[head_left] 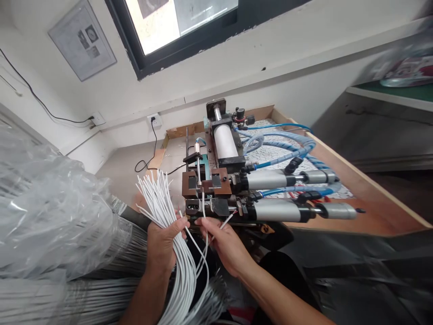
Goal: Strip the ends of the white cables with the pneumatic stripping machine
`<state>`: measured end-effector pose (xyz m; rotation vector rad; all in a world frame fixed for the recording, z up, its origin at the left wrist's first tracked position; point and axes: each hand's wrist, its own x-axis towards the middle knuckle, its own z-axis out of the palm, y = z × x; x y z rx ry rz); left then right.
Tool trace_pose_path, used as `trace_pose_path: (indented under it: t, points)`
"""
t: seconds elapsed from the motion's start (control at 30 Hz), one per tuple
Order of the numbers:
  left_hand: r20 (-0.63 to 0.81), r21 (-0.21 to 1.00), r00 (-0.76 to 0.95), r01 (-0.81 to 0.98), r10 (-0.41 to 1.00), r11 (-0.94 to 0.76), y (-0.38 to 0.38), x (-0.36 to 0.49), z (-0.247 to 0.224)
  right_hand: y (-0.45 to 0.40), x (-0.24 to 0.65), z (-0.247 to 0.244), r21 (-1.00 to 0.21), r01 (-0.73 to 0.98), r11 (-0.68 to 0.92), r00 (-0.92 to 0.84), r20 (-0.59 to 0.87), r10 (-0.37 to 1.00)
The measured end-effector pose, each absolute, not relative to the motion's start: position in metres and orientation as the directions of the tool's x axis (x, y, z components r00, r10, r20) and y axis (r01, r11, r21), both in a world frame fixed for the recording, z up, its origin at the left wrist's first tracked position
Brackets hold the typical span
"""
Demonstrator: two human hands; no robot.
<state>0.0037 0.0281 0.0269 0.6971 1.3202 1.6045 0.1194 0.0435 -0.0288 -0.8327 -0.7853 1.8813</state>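
A thick bundle of white cables (184, 262) is wrapped by my left hand (163, 241), its cut ends fanning out above the thumb. Just to the right, my right hand (225, 243) pinches a white cable (204, 205) whose upper end reaches into the brown jaws (220, 181) of a pneumatic machine. Another cable (227, 220) with thin reddish wires at its tip sticks out past the right fingers. Both hands are close together at the machine's front edge.
Silver cylinders (274, 211) extend right from the machine, with blue air hoses (284, 140) behind them. A wooden-edged tray (382, 203) surrounds it. Plastic-wrapped cable bundles (57, 216) fill the left side. A green shelf (406, 95) stands at the right.
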Motion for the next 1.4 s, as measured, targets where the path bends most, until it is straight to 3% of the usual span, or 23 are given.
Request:
trace_pose_path:
  t: [0.1, 0.23, 0.37, 0.5, 0.77, 0.97, 1.13, 1.27, 1.4]
  points:
    - [-0.141, 0.954, -0.378, -0.299, 0.915, 0.023, 0.029, 0.006, 0.028, 0.036, 0.123, -0.026, -0.897, -0.32, -0.304, -0.492, -0.117, 0.863]
    - [-0.179, 0.954, -0.392, -0.294, 0.902, 0.062, 0.031, 0.009, 0.03, 0.031, 0.124, -0.026, -0.925, -0.331, -0.187, -0.335, -0.07, 0.94]
    - [-0.2, 0.957, -0.443, -0.279, 0.874, 0.077, 0.032, 0.008, 0.031, 0.035, 0.12, -0.029, -0.842, -0.442, -0.309, -0.215, -0.235, 0.948]
    - [-0.217, 0.957, -0.454, -0.275, 0.864, 0.096, 0.033, 0.005, 0.031, 0.042, 0.116, -0.027, -0.754, -0.511, -0.412, -0.241, -0.335, 0.911]
    - [-0.255, 0.948, -0.445, -0.291, 0.858, 0.131, 0.033, 0.005, 0.033, 0.047, 0.115, -0.028, -0.715, -0.55, -0.432, -0.318, -0.299, 0.9]
    - [-0.211, 0.951, -0.421, -0.296, 0.882, 0.086, 0.032, 0.004, 0.031, 0.043, 0.121, -0.028, -0.789, -0.48, -0.384, -0.343, -0.234, 0.91]
    - [-0.212, 0.945, -0.378, -0.314, 0.901, 0.09, 0.025, 0.006, 0.028, 0.025, 0.136, -0.026, -0.868, -0.407, -0.284, -0.536, -0.026, 0.844]
    - [-0.159, 0.943, -0.307, -0.33, 0.938, 0.052, 0.016, 0.006, 0.023, 0.006, 0.143, -0.033, -0.837, -0.384, -0.388, -0.708, -0.002, 0.706]
    - [-0.142, 0.944, -0.315, -0.327, 0.939, 0.033, 0.005, 0.005, 0.019, -0.01, 0.145, -0.045, -0.746, -0.445, -0.495, -0.746, 0.004, 0.666]
